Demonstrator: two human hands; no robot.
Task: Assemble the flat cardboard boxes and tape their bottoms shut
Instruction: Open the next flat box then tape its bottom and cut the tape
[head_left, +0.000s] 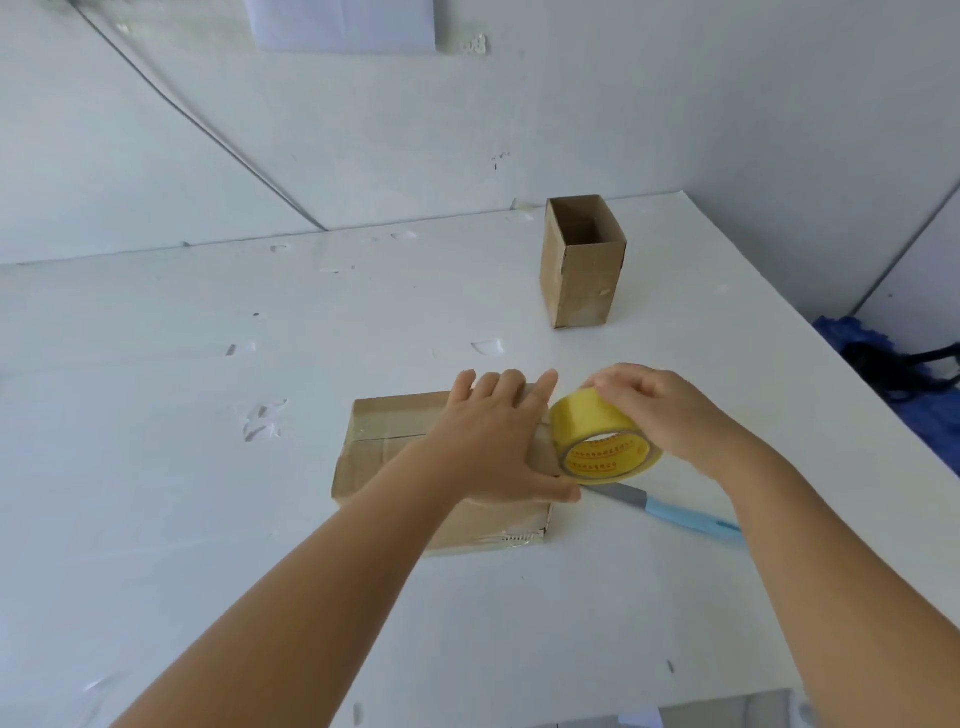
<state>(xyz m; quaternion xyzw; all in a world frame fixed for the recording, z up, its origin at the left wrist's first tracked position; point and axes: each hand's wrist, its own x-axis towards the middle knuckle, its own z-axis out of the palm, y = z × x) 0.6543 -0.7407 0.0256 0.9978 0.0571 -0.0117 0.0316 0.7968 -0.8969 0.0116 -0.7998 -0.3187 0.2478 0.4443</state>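
From the head camera, a low brown cardboard box (395, 457) with clear tape across its upturned face lies on the white table (156, 467), near the middle. The left hand (493, 441) lies flat on top of it, fingers straight and spread, pressing down. At the box's 3 o'clock, touching its edge, the right hand (660, 410) grips a yellow roll of tape (597, 436) from above. A knife with a grey blade and light blue handle (675, 512) lies at 4 o'clock. A tall open-topped brown cardboard box (582, 265) stands upright at 1 o'clock, well apart.
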